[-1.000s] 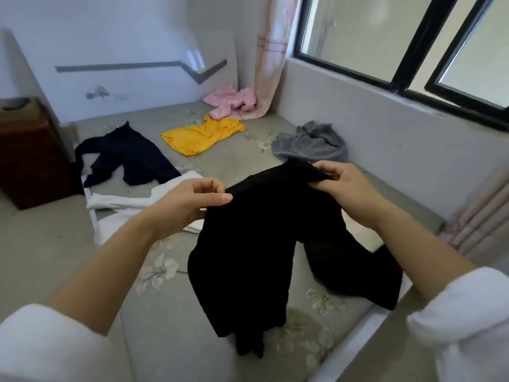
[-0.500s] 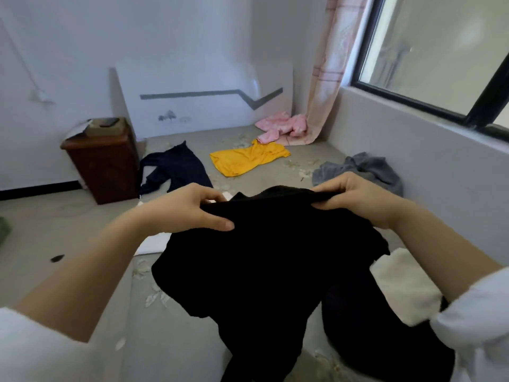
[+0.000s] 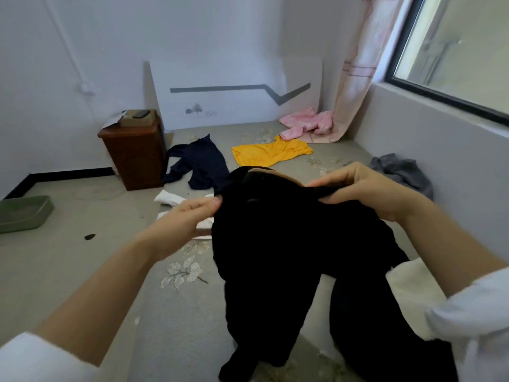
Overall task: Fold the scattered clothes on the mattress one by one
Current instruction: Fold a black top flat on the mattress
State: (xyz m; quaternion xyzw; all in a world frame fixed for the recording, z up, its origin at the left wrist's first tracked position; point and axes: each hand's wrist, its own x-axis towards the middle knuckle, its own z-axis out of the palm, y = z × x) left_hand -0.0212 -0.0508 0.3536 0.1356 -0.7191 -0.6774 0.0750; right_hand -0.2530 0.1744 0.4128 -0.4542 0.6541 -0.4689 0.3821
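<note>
I hold a black garment (image 3: 275,257) up in front of me over the grey floral mattress (image 3: 176,312); it hangs down in two long parts. My left hand (image 3: 190,216) pinches its upper edge at the left with the fingertips. My right hand (image 3: 366,188) grips the upper edge at the right, fingers curled over the cloth. Farther back on the mattress lie a navy garment (image 3: 201,161), a yellow shirt (image 3: 270,154), a pink garment (image 3: 305,124), a grey one (image 3: 399,172) by the wall, and a white one (image 3: 170,199) partly hidden by my left hand.
A brown wooden cabinet (image 3: 135,153) stands left of the mattress with a phone on top. A green tray (image 3: 22,213) lies on the floor at far left. A white board (image 3: 234,106) leans on the back wall. A window and pink curtain (image 3: 355,70) are at right.
The view has tilted up and left. My left hand has slid along the upper edge, from a full grip to a fingertip pinch. The garment hangs lower and straighter.
</note>
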